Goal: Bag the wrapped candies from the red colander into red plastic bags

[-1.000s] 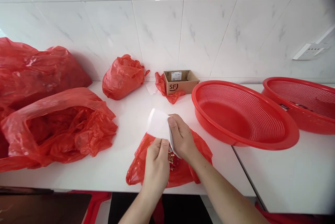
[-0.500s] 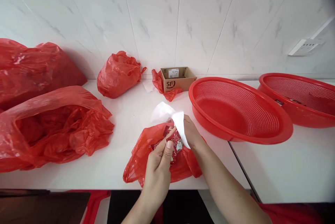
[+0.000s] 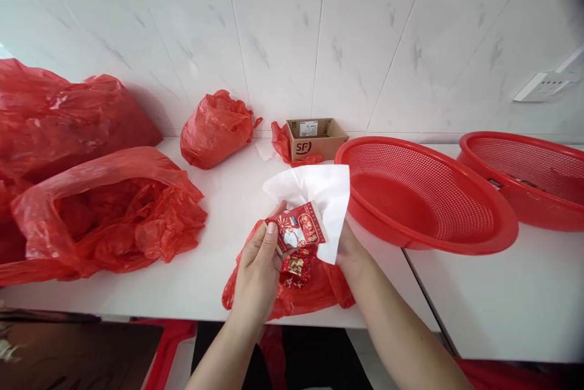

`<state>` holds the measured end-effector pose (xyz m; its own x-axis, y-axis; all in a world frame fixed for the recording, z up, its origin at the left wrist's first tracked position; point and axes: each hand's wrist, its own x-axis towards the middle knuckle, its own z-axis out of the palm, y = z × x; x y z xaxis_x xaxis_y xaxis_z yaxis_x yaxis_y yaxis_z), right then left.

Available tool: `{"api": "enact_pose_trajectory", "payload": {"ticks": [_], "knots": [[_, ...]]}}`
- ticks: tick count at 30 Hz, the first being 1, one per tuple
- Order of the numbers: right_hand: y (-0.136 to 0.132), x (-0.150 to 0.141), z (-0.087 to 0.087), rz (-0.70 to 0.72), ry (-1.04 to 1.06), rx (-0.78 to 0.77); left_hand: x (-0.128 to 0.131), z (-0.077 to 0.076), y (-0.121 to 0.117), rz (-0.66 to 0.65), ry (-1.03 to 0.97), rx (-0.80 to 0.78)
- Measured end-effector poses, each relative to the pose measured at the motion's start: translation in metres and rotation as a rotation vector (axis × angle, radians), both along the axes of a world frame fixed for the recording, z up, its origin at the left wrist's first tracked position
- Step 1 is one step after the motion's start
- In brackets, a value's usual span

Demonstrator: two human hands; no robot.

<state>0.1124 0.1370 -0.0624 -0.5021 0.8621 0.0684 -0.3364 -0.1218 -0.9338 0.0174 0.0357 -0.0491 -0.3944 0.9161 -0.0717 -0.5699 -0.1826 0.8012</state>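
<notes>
My left hand pinches a red printed packet between the thumb and fingers. The packet is tilted, its right end at the mouth of a white bag. My right hand grips the white bag from behind; most of its fingers are hidden by the bag. Below both hands a red plastic bag is spread on the table. Small red and gold wrapped packets lie in it, just under the held packet.
Red plastic bags stand at left, one gaping open and one bundled. A small cardboard box is by the tiled wall. Two red plastic baskets, a near one and a far one, fill the right side of the white table.
The red packet has turned and come up into plain sight in my left hand. The white bag is spread wider and faces me more. The view has shifted slightly.
</notes>
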Motion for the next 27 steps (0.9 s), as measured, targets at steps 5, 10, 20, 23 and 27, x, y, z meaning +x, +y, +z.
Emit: {"api": "enact_pose_trajectory", "payload": {"ticks": [5, 10, 20, 23, 27], "knots": [[-0.009, -0.004, -0.002, 0.232, 0.070, -0.037, -0.006, -0.006, 0.009, 0.128, 0.216, -0.032], [-0.009, -0.006, -0.002, 0.049, 0.041, 0.002, -0.002, -0.003, 0.013, 0.107, 0.274, -0.021], [-0.005, -0.004, -0.007, -0.339, -0.157, 0.230, 0.008, -0.017, 0.009, 0.079, 0.146, -0.090], [-0.013, -0.003, -0.006, -0.347, -0.333, 0.714, 0.006, -0.009, 0.009, 0.035, -0.071, -0.018], [-0.025, -0.008, -0.007, -0.061, -0.434, 1.096, -0.013, 0.006, 0.012, 0.052, -0.280, 0.025]]}}
